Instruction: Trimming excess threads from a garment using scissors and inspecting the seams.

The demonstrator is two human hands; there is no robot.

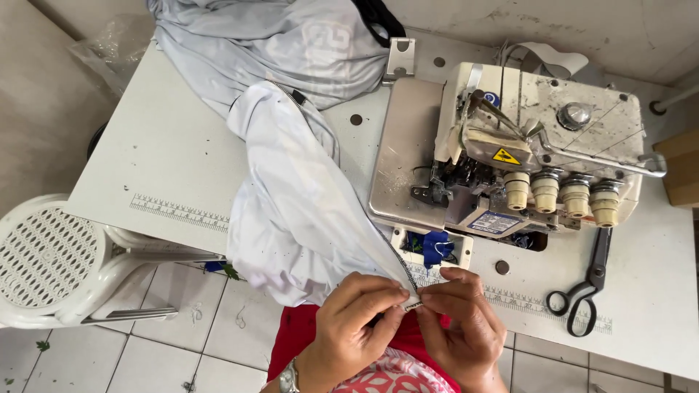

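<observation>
Both hands, left hand point(357, 320) and right hand point(462, 320), pinch the white garment's point(291, 211) zipper end point(412, 304) in a tight grip.

A sewing workshop: overlock machine point(510, 156), scissors point(586, 287), ruler-marked table point(160, 160).

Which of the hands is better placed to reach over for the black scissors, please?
The right hand, probably. The scissors lie on the table on its side, below the sewing machine. The left hand is farther off; both pinch the zipper end of the pale garment.
</observation>
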